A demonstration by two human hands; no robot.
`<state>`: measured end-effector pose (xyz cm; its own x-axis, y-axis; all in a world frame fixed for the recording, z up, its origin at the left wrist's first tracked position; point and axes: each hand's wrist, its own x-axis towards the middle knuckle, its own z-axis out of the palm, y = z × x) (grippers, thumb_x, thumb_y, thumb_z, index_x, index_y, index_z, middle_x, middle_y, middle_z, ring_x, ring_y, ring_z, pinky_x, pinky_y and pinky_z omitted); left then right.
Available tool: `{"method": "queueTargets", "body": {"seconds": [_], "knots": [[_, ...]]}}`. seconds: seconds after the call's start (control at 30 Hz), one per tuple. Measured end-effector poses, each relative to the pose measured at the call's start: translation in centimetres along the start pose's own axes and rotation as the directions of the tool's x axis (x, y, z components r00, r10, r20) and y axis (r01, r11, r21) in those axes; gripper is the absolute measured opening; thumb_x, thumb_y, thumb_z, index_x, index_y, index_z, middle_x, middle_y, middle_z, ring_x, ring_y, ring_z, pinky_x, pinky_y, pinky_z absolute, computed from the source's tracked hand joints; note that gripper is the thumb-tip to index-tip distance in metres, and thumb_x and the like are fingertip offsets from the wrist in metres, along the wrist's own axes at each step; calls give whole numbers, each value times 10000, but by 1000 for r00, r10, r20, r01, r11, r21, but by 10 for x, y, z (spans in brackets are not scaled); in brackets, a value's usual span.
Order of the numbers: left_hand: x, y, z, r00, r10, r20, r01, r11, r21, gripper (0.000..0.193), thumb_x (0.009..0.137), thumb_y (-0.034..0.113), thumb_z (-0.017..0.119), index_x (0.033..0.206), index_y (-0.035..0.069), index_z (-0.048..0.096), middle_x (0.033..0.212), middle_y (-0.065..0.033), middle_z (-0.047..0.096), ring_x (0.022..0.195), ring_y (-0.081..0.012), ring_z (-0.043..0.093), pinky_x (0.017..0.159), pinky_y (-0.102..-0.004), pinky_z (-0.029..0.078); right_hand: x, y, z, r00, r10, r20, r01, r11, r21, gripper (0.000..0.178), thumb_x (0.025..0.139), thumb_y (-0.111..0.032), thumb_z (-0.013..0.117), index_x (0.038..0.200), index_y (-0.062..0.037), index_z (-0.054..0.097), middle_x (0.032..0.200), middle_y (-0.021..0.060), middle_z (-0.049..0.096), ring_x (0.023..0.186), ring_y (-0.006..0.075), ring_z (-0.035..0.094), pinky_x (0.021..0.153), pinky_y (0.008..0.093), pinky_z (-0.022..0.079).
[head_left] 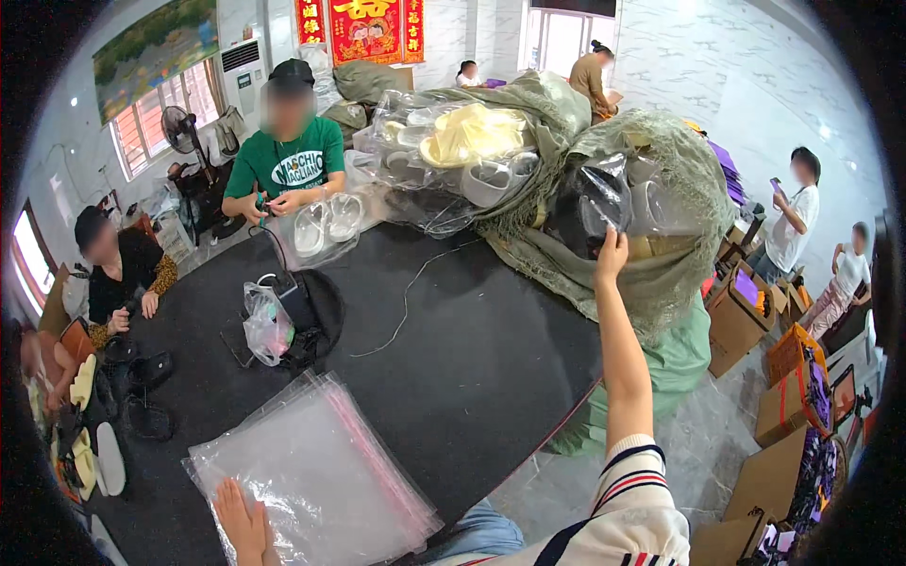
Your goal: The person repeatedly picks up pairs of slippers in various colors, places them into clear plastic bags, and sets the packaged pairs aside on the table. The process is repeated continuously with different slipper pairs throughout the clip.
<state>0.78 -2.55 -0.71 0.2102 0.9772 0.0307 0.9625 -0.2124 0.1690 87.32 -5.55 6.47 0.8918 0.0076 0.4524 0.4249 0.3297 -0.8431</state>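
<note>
My left hand lies flat, fingers out, on a stack of transparent plastic bags with pink strips along one edge, at the table's near side. My right arm reaches far forward to the right. At the mouth of an olive-green woven sack, my right hand pinches the lower end of a transparent bag with black footwear inside. Grey bagged footwear sits beside it in the sack.
A second sack holds bagged white and yellow slippers. White sandals lie before a person in green. A small plastic bag and loose black shoes rest on the black table. Cardboard boxes stand right.
</note>
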Motion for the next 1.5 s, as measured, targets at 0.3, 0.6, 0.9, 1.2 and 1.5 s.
{"method": "queueTargets", "body": {"seconds": [0.3, 0.6, 0.9, 1.2, 1.5], "knots": [[6, 6, 4, 1000, 24, -6, -24, 1000, 13, 737, 893, 387, 537, 1479, 1, 309, 1556, -188, 269, 1449, -367, 202, 1183, -506, 76, -80, -204, -28, 974, 64, 216, -174, 825, 538, 357, 929, -260, 594, 1219, -66, 523, 1213, 82, 561, 1057, 213, 554, 710, 378, 509], [9, -34, 25, 961, 48, -271, -189, 829, -526, 567, 981, 338, 471, 1424, -10, 407, 1468, -184, 422, 1375, -332, 366, 1157, -441, 227, -179, -251, -38, 576, 238, 782, -743, 551, 379, 322, 887, -314, 602, 1060, -42, 606, 928, 107, 645, 795, 204, 613, 682, 325, 503], [6, -36, 10, 978, -187, -90, -124, -177, -976, 694, 1022, 545, 255, 1386, -12, 452, 1275, -187, 590, 1219, -252, 510, 1100, -432, 304, -372, -202, 77, -348, 407, 844, -861, 219, -460, 465, 822, -233, 701, 1239, -91, 551, 1134, 65, 654, 901, 225, 652, 785, 418, 550], [4, -36, 19, 950, -288, -119, -82, 138, -987, 556, 929, 242, 624, 1404, 17, 441, 1117, -117, 660, 1114, -178, 562, 1044, -368, 355, -457, -118, 113, -70, -317, 946, 500, 810, 308, 531, 823, -203, 726, 1301, -54, 546, 1392, 187, 460, 1298, 343, 423, 1078, 405, 342], [4, -37, 19, 966, -197, -167, -82, 380, -921, 392, 972, 193, 571, 1338, 58, 528, 912, -3, 577, 882, -96, 534, 806, -265, 447, -530, -173, 157, -486, -383, 786, 554, 560, 616, 623, 807, -493, 690, 1219, -37, 585, 1195, 197, 576, 1130, 398, 525, 982, 489, 403]]}}
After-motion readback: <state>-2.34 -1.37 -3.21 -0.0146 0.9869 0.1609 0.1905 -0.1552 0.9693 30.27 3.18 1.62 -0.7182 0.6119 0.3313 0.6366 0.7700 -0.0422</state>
